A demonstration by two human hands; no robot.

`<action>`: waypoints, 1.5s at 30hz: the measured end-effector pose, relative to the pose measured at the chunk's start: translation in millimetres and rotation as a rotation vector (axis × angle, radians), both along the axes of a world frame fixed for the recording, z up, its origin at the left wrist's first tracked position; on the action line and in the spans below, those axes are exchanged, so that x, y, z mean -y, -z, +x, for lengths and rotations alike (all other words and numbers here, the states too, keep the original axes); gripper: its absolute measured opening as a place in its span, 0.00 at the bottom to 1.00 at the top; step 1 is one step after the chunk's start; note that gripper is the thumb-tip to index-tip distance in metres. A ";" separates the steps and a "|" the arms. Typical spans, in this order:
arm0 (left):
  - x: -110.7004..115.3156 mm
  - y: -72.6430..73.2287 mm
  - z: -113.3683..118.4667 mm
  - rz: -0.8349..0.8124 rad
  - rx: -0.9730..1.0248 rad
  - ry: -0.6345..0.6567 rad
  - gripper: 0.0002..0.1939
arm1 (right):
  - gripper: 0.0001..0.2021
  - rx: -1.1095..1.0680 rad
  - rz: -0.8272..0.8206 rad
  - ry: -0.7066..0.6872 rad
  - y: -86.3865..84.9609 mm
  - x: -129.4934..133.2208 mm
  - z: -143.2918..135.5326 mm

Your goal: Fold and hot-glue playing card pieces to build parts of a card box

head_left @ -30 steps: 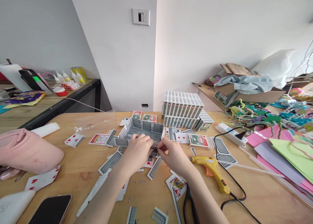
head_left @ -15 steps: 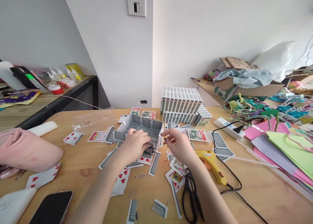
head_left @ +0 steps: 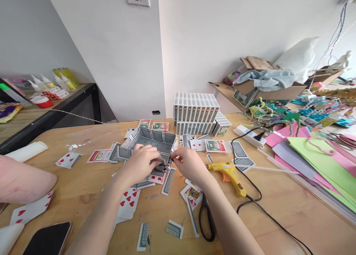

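An open box built of grey-backed playing cards stands at the middle of the table. My left hand is closed on its near wall, with the thumb side at the front right corner. At the box's right side, my right hand has thumb and forefinger pinched at that corner; the fingertips are at the card edge. Loose cards lie around and beneath the box, among them a six of hearts. Black-handled scissors lie partly under my right forearm.
A yellow glue gun lies right of my right hand, its black cord trailing. Stacked card packs stand behind. Coloured paper and a white power strip are at the right. A phone and pink object sit at the left.
The view has swung to the right, so things sit further left. My right hand has come in against the box corner and its fingers have closed. My left hand stays on the near wall.
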State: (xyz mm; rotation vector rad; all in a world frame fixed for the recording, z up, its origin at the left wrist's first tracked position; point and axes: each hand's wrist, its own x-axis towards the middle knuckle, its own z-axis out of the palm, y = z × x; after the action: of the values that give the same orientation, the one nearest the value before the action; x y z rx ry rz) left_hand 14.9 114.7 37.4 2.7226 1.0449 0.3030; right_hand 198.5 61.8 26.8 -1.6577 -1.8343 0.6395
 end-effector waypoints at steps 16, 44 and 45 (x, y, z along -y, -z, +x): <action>-0.7 -2.5 1.2 -0.057 0.004 -0.022 0.08 | 0.05 -0.003 -0.035 -0.014 0.5 0.5 -0.6; 0.4 4.0 0.9 -0.036 0.066 -0.024 0.09 | 0.07 0.283 -0.342 -0.079 -34.2 51.6 -12.5; 0.7 4.1 0.9 -0.033 0.068 -0.027 0.09 | 0.10 0.320 -0.381 -0.103 -29.2 58.0 -19.8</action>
State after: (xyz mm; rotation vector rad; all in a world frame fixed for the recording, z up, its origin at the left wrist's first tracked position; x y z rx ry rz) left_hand 15.7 114.0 33.4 2.6515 1.0594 0.3762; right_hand 178.7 3.9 56.0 -2.0167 -2.1347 0.8503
